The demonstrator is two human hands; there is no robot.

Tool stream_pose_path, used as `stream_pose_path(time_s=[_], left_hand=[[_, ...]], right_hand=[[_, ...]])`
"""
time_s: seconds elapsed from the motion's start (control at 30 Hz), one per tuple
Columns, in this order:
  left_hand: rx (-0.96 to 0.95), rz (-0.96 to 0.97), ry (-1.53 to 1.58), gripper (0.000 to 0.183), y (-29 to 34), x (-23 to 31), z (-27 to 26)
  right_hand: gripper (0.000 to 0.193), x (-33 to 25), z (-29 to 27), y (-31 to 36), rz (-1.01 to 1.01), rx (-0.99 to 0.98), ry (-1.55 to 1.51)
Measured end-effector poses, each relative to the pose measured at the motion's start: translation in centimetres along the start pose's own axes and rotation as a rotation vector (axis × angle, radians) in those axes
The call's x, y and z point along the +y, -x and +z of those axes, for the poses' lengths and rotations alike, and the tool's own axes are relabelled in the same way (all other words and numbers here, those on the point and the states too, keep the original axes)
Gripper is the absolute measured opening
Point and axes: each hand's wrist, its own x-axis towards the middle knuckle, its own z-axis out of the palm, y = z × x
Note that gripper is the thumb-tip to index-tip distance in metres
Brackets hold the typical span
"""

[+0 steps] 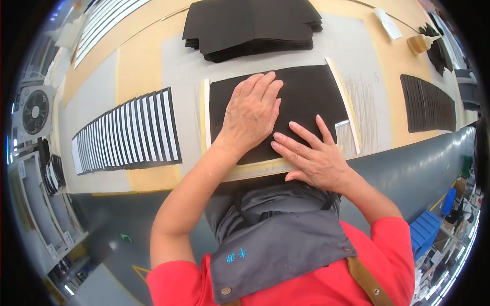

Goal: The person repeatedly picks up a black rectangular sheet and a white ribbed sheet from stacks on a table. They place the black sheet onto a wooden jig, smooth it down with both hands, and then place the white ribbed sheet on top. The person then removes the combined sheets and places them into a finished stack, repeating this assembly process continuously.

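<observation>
A flat black panel (306, 94) lies on the table in front of me, between two pale strips fixed to the surface, a left strip (206, 115) and a slanting right strip (343, 102). My left hand (250, 109) rests flat on the panel's left half, fingers stretched toward the far edge. Lower down, my right hand (320, 159) spreads its fingers over the panel's near right corner. A small white tag (341, 123) shows at the panel's right edge, beside the right strip. Neither hand grips anything.
Black pieces with white strips (127, 133) overlap in a row at left. A thick stack of black panels (250, 25) sits beyond. Farther right are a squeeze bottle (419, 44) of amber liquid, a white paper piece (388, 24) and a row of narrow black pieces (427, 104).
</observation>
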Motion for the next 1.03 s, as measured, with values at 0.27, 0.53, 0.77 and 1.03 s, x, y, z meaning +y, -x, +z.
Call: stream_pose_path(time_s=[0.27,0.53,0.77,1.03], left_hand=[[0.002,-0.043,0.042,0.045,1.9,1.6,-0.1],[-0.020,-0.163,0.177,0.050,5.5,4.0,-1.9],[-0.099,-0.120,0.117,0.057,6.5,2.5,-2.4],[-0.262,-0.253,-0.075,0.061,5.9,1.3,-4.5]], right_hand=[[0.073,0.0,0.1,0.0,-0.010,0.010,0.018],[0.075,-0.3,-0.3,-0.3,-0.016,-0.021,0.076],[0.078,-0.4,-0.5,-0.4,-0.014,-0.050,0.088],[0.075,-0.1,-0.7,-0.1,-0.020,-0.030,0.026]])
